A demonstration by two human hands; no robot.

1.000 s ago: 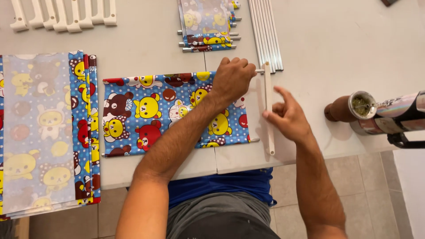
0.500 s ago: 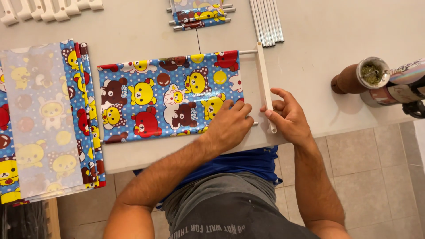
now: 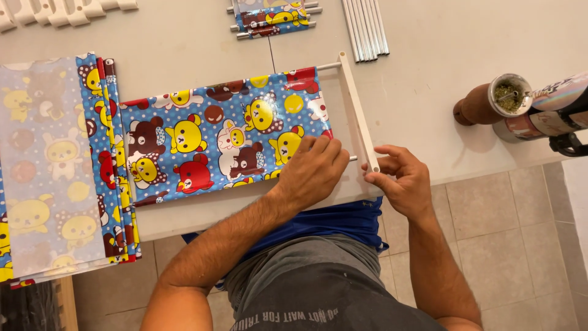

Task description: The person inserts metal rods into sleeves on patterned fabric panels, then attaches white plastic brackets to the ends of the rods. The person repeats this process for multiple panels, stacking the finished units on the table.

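Left hand [image 3: 313,168] pressed flat on cartoon-print sheet [image 3: 214,138]; right hand [image 3: 398,175] pinched white bar [image 3: 358,113] (lower end), likely seating it on the rod.

**Hidden and cut off**

The lower right corner of the printed sheet [image 3: 220,138] is covered by the left hand [image 3: 311,171]. The lower metal rod is hidden there; only a short stub is seen by the white bar [image 3: 358,110]. The stack of sheets [image 3: 58,165] is cut by the left edge. The white clips [image 3: 61,11], small rolled bundle [image 3: 272,15] and metal tubes [image 3: 365,27] are cropped at the top. The patterned flask [image 3: 554,113] is cut at the right. The cup [image 3: 493,104] contents are too small to identify.
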